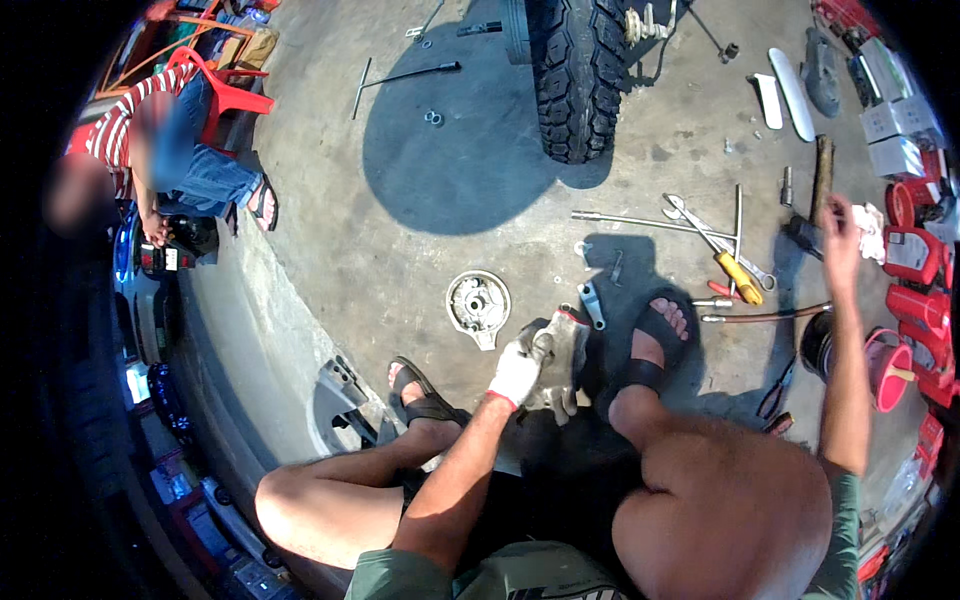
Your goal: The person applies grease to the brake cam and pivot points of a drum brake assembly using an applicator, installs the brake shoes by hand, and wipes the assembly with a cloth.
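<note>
My left hand, in a white knit glove with a red cuff, is closed on a second, soiled grey work glove. The held glove hangs between my knees, its fingers pointing down. Bare and stretched out to the far right, my right hand has its fingers extended, with nothing visible in them. A crumpled white cloth lies right beside it, and a tool with a dark head is on its other side. On the floor ahead of my left hand rests a round metal brake plate.
A knobbly tyre stands ahead. Wrenches, a yellow-handled screwdriver and a blue-grey lever lie near my right foot. A T-handle is farther left. Red containers line the right side. A seated person is at left.
</note>
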`<action>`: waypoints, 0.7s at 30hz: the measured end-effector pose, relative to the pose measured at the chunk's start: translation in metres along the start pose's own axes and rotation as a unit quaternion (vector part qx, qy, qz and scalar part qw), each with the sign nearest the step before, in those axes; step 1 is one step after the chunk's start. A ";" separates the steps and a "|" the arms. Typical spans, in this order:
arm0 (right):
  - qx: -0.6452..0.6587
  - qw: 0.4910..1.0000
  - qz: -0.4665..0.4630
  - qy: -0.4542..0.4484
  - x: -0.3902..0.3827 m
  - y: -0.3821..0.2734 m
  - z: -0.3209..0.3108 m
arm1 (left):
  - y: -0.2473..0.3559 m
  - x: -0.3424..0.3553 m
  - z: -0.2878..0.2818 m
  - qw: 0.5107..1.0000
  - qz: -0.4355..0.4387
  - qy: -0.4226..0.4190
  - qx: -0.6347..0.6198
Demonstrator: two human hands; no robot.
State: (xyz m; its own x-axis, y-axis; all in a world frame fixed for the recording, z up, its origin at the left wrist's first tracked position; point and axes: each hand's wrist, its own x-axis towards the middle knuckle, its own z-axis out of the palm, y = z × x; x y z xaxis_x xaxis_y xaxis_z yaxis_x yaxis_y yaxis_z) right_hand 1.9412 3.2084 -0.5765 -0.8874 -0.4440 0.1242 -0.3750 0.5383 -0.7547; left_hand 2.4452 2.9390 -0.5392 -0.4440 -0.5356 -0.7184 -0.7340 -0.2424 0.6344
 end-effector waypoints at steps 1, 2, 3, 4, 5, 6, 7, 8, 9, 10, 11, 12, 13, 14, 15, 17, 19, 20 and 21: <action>0.067 0.997 -0.010 -0.023 -0.022 -0.055 0.026 | 0.007 -0.009 -0.006 1.000 0.007 0.005 -0.029; 0.105 0.991 0.016 -0.082 -0.039 -0.089 0.040 | 0.012 -0.009 -0.006 0.998 0.019 -0.002 -0.062; 0.101 0.986 0.018 -0.134 -0.062 -0.133 0.058 | 0.010 -0.006 -0.014 0.999 0.028 -0.036 -0.007; 0.160 0.964 0.065 -0.200 -0.082 -0.169 0.069 | 0.013 -0.001 -0.007 0.997 0.055 -0.046 -0.017; 0.177 0.937 0.076 -0.291 -0.102 -0.200 0.086 | 0.013 -0.003 -0.007 0.996 0.074 -0.042 -0.021; 0.220 0.905 0.071 -0.356 -0.117 -0.200 0.103 | 0.018 0.001 0.001 0.993 0.103 -0.051 -0.031; 0.236 0.876 0.060 -0.416 -0.133 -0.203 0.126 | 0.020 0.002 0.004 0.989 0.132 -0.061 -0.013; 0.248 0.844 0.048 -0.473 -0.144 -0.204 0.142 | 0.024 0.003 0.009 0.984 0.162 -0.071 0.005; 0.200 0.836 0.029 -0.510 -0.153 -0.207 0.154 | 0.021 0.004 0.010 0.980 0.186 -0.074 0.020; 0.168 0.815 0.003 -0.555 -0.165 -0.232 0.169 | 0.013 -0.004 -0.003 0.977 0.198 -0.060 0.046; 0.120 0.787 0.031 -0.604 -0.174 -0.253 0.171 | 0.006 -0.009 -0.017 0.985 0.135 -0.088 0.054; 0.085 0.770 0.040 -0.631 -0.180 -0.253 0.180 | 0.004 -0.013 -0.022 0.987 0.128 -0.076 0.062; 0.054 0.782 0.069 -0.617 -0.174 -0.247 0.170 | 0.013 -0.008 -0.012 0.985 0.141 -0.082 0.064; 0.023 0.793 0.096 -0.601 -0.168 -0.243 0.157 | 0.023 -0.004 -0.002 0.982 0.153 -0.087 0.066; -0.006 0.802 0.105 -0.588 -0.177 -0.267 0.159 | 0.013 -0.012 -0.012 0.986 0.133 -0.067 0.079; -0.081 0.829 0.126 -0.538 -0.185 -0.307 0.141 | 0.000 -0.021 -0.011 0.977 0.112 0.087 0.160; 0.042 0.867 0.120 -0.482 -0.188 -0.217 0.159 | 0.000 -0.015 0.008 0.946 0.174 0.199 0.187; 0.103 0.878 0.119 -0.453 -0.186 -0.182 0.164 | 0.026 -0.025 0.013 0.961 0.114 0.161 0.193; 0.169 0.841 0.158 -0.489 -0.194 -0.224 0.165 | 0.019 -0.036 0.007 0.968 0.075 0.152 0.185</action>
State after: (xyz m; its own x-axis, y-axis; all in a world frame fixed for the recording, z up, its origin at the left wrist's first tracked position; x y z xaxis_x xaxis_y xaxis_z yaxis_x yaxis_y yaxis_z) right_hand 2.2418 3.0556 -0.5378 -0.2222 -0.7826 -0.5815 0.0824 0.5792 -0.8110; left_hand 2.4431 2.9596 -0.5030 -0.4299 -0.7687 -0.4737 -0.8315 0.1326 0.5394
